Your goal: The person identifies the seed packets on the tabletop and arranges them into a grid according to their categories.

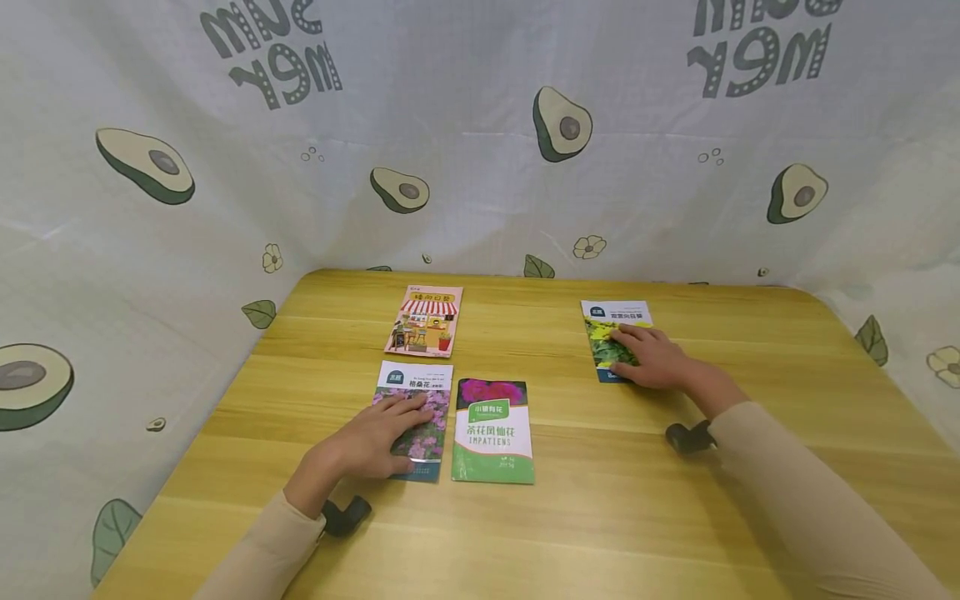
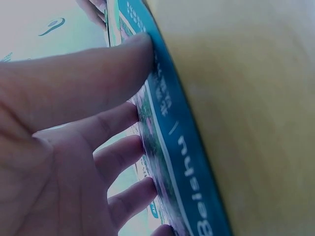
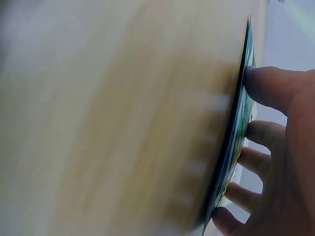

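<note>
In the head view, my left hand [image 1: 367, 440] rests on a seed packet with purple flowers [image 1: 437, 421], fingers spread across its front. The left wrist view shows the thumb and fingertips touching the packet's face by its blue bottom strip [image 2: 179, 142]. My right hand [image 1: 654, 358] lies over a seed packet with yellow flowers [image 1: 600, 335], farther back on the right. Its spread fingertips press on the packet face, seen edge-on in the right wrist view. Just right of the left hand's packet lies a green and white impatiens packet [image 1: 491, 458].
A pink packet with a striped-awning shop picture [image 1: 424, 321] lies behind the purple-flower packet. All packets are on a wood-grain table [image 1: 570, 525]. A white curtain with avocado prints [image 1: 480, 225] hangs along the table's back and sides.
</note>
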Demonstrator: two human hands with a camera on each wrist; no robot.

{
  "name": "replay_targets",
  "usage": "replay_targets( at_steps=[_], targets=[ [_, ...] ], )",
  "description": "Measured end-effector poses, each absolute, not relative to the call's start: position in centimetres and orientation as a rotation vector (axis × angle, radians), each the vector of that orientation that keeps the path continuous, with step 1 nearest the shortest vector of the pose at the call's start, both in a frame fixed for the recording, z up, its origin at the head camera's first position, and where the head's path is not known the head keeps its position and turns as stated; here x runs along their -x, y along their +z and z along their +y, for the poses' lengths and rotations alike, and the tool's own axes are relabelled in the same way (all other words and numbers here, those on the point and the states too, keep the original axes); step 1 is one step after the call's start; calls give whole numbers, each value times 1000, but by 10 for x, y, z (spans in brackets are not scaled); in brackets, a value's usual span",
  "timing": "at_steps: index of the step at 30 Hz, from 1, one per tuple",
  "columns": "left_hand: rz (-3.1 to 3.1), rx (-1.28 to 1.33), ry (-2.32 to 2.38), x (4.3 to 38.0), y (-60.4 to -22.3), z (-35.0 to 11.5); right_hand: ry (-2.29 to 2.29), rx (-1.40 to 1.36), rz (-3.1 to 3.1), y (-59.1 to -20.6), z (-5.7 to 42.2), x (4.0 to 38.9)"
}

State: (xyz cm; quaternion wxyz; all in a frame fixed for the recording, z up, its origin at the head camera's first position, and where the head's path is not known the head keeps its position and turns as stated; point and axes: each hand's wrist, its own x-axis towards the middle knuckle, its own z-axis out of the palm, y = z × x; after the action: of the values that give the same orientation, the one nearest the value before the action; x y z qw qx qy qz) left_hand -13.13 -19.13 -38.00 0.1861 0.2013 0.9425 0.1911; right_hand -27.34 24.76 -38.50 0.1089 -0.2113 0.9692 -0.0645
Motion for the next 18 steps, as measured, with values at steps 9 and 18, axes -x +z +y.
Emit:
replay_targets(
  at_steps=[9,18],
  targets=[
    [2660,-572,543,131,-382,-191,-199,629,2835,-381,236,272],
    [2662,-576,538,131,-383,-191,-170,634,2826,-382,224,273]
  ],
)
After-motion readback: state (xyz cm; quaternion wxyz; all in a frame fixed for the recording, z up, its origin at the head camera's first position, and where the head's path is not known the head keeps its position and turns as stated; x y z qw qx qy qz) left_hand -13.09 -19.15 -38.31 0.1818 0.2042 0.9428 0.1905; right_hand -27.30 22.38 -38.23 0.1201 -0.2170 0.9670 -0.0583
